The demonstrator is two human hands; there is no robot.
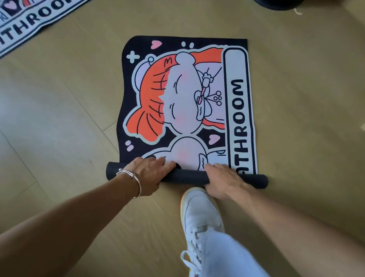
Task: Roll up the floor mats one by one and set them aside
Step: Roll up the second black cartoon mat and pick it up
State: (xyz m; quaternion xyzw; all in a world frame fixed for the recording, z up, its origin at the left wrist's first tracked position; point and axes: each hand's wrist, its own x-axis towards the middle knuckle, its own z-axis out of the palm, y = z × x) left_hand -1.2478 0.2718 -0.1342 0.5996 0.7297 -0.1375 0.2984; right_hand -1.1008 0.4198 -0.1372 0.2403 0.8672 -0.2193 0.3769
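Your white shoe (202, 211) sits toe-up against the roll (187, 177). L hand (148, 171) & R hand (224, 180) both grip that dark rubbery tube, the mat's (180, 95) near end. Rest lies flat on wood-plank floor (60, 108), cartoon print up. 2nd mat (35, 9) flat, far left.

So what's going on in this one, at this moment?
A person is rolling up a cartoon mat printed BATHROOM on the wooden floor. The left hand and right hand both grip the rolled part at the near edge. Only a little is rolled and most of the mat lies flat. A white shoe stands just behind the roll. A second mat lies flat at the upper left, not yet rolled.
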